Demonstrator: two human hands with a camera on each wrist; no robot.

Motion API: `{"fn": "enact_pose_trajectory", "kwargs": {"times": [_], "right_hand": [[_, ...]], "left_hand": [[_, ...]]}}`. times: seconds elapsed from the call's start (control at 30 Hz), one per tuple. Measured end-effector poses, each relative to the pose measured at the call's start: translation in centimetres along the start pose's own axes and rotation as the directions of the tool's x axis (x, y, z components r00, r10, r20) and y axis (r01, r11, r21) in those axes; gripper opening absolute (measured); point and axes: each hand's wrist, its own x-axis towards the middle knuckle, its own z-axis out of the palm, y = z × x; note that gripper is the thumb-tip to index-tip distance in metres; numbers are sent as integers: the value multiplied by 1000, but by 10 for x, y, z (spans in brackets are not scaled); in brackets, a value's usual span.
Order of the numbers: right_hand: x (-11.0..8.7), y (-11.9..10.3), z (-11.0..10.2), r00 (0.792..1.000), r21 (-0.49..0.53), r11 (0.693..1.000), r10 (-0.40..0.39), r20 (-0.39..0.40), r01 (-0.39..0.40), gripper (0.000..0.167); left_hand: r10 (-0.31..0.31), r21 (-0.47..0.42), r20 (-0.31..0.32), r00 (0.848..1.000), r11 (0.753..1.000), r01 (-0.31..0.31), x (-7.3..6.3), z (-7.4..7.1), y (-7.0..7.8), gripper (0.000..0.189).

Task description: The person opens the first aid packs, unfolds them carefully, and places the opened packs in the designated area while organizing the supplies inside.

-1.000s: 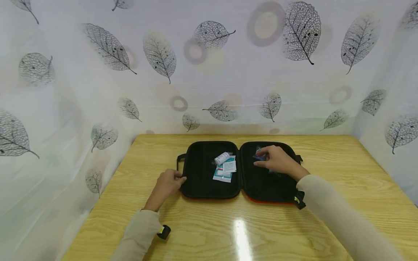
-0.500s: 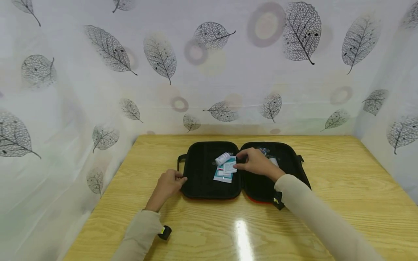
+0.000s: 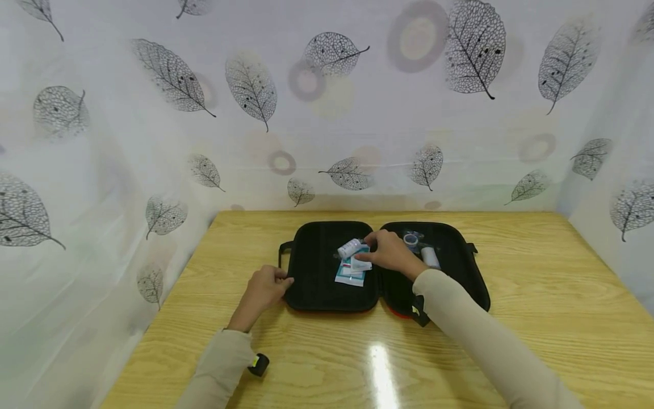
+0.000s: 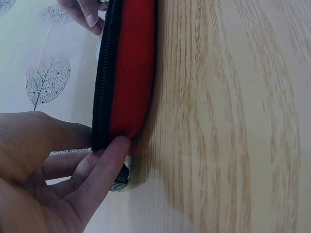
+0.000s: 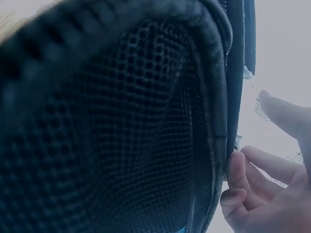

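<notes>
A first-aid style zip case (image 3: 311,284), black inside and red outside, lies unfolded on the table. My left hand (image 3: 267,284) pinches its left front edge; in the left wrist view thumb and fingers grip the zipper rim of the red shell (image 4: 133,63). My right hand (image 3: 390,251) hovers over the case's middle fold, fingers apart. Its thumb tip overlaps a small white packet (image 3: 361,264), and its fingertips are close to a white wrapped roll (image 3: 349,248). Beneath lies a teal-and-white packet (image 3: 349,279). The right wrist view shows nothing between thumb and fingers.
The right half of the case holds a clear-wrapped ring-shaped roll (image 3: 410,240) and a white roll (image 3: 430,257), with black mesh (image 5: 121,136) inside. A black handle (image 3: 284,247) sticks out left. The wooden table (image 3: 317,352) meets a leaf-print curtain (image 3: 327,125) behind.
My right hand has moved left from the right half of the case to the packets, uncovering the rolls there. The small white packet has shifted slightly. My left hand stays on the edge.
</notes>
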Motion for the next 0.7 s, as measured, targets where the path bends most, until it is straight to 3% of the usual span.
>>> {"fn": "enact_pose_trajectory", "kwargs": {"times": [0.3, 0.7], "right_hand": [[3, -4, -3, 999, -44, 999, -32, -5, 32, 54], [16, -13, 0, 997, -72, 996, -52, 52, 56, 39]], "left_hand": [[5, 10, -3, 1000, 1000, -5, 1, 0, 0, 29], [2, 5, 3, 1000, 1000, -2, 1, 0, 0, 29]]}}
